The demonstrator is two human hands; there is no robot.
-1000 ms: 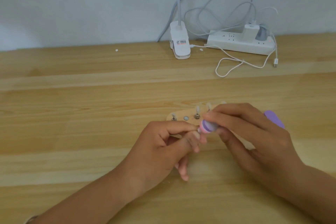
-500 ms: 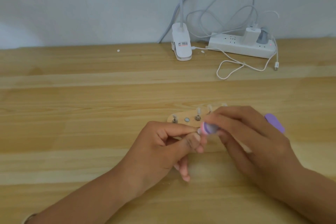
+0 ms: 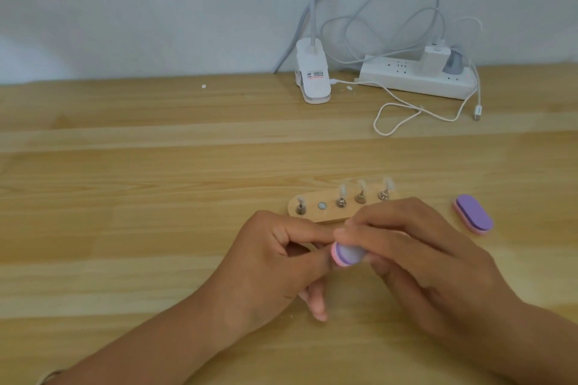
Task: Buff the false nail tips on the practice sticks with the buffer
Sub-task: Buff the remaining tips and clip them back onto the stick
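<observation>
My right hand [image 3: 419, 262] grips a small purple and pink buffer [image 3: 345, 255] by its far end. The buffer's near end meets the fingertips of my left hand [image 3: 275, 259], which pinch something small that the fingers hide, probably a practice stick. Just behind both hands lies a wooden holder [image 3: 312, 215] with several metal practice sticks [image 3: 341, 198] standing in it, each topped by a clear nail tip. One round socket [image 3: 321, 205] in the holder stands empty.
A second purple and pink buffer [image 3: 473, 213] lies on the wooden table [image 3: 125, 197] to the right of the holder. At the back are a white lamp clamp [image 3: 313, 76], a power strip [image 3: 416, 78] with plugs, and a loose white cable [image 3: 406, 109].
The view has shifted a little, and the hands sit slightly lower and nearer to me. The buffer has slid slightly against the left fingertips. The second buffer is now fully in sight.
</observation>
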